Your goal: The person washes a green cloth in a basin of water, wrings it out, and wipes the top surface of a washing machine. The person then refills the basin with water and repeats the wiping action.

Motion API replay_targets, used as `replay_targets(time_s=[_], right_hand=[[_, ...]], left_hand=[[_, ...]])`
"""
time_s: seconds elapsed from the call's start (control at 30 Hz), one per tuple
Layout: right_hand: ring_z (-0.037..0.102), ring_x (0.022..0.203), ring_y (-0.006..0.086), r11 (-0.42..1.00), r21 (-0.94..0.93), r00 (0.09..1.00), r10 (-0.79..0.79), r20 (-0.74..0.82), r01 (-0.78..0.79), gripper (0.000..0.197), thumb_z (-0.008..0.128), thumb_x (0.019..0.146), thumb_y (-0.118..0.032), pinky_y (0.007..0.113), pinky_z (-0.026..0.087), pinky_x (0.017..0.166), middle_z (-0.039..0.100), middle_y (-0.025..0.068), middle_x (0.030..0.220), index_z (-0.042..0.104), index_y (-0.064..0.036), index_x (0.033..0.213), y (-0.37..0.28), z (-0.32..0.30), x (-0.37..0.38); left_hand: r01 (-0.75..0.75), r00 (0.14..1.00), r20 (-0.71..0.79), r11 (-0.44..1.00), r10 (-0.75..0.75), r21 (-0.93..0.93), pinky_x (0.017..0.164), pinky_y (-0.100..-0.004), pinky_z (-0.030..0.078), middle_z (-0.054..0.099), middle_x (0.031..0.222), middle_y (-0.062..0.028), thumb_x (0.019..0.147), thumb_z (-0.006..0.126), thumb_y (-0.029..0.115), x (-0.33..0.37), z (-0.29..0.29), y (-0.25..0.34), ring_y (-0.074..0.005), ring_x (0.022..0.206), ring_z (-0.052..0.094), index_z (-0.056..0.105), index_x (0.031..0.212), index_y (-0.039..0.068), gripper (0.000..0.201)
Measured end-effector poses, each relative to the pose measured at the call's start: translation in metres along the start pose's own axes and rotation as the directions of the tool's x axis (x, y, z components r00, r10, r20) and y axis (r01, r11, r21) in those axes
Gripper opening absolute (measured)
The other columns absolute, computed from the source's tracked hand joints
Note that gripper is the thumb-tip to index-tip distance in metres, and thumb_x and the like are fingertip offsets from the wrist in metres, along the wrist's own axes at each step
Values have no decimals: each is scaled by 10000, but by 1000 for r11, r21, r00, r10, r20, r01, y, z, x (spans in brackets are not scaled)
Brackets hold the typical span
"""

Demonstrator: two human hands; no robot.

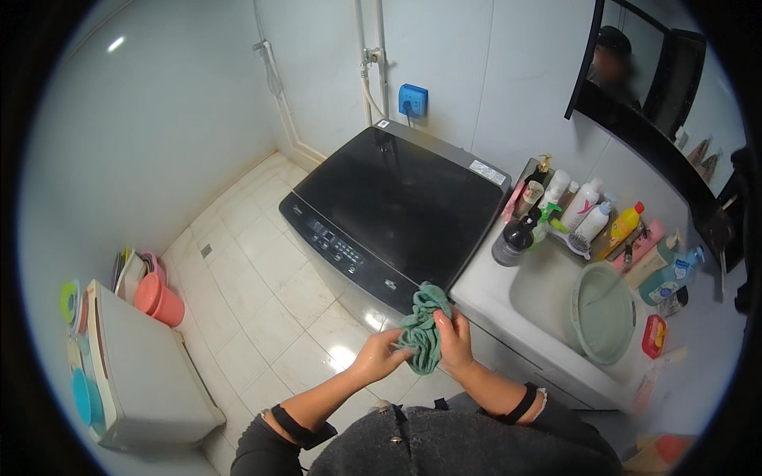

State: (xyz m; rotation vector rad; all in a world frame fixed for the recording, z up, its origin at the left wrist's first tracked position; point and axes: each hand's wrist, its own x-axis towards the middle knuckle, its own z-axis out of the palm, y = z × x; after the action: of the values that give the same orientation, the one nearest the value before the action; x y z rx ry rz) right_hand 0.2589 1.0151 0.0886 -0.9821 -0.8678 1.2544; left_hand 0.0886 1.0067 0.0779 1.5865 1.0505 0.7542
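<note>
A bunched green cloth (429, 305) hangs between my two hands, in front of the near edge of the washing machine (397, 214). My left hand (381, 357) is closed on the cloth's left side, its fingertips partly tucked into the folds. On the right side, my right hand (455, 339) grips the cloth with the thumb up along it. The machine's dark lid is down, and its control panel lies along the near edge. Part of the cloth's folds is hidden behind my fingers.
Right of the machine stands a white washbasin (532, 301) holding a pale green plastic basin (577, 317). Several bottles (591, 206) crowd its back edge. A mirror cabinet (635, 103) juts from the wall above. At left are a white cabinet (151, 373) and a pink bucket (163, 305).
</note>
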Motion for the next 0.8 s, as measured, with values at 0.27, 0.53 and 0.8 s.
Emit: replay_targets(time_s=[0.27, 0.53, 0.8], right_hand=[[567, 660, 107, 982, -96, 932, 121, -342, -162, 243, 509, 916, -250, 247, 459, 541, 612, 41, 842, 556, -13, 940, -4, 2, 57], [614, 726, 117, 809, -572, 985, -47, 164, 134, 309, 691, 776, -140, 225, 483, 564, 627, 120, 898, 595, 25, 1019, 24, 0, 109], [617, 735, 165, 637, -744, 911, -401, -94, 203, 282, 666, 749, -34, 250, 504, 586, 613, 112, 907, 614, -10, 1025, 35, -34, 84]], left_hand=[[-168, 939, -328, 699, -101, -695, 762, -378, 522, 616, 925, -83, 922, 467, 318, 49, -85, -42, -204, 871, 620, 512, 1036, 41, 303], [-119, 940, -329, 990, 87, -78, 760, -254, 472, 584, 1007, -112, 853, 592, 270, 196, -221, 6, -141, 873, 575, 462, 1147, -49, 452], [-34, 977, -62, 433, 205, 901, 1046, -548, 142, 126, 1400, -328, 842, 512, 406, 258, -147, -92, -482, 1303, 126, 296, 1327, -57, 704]])
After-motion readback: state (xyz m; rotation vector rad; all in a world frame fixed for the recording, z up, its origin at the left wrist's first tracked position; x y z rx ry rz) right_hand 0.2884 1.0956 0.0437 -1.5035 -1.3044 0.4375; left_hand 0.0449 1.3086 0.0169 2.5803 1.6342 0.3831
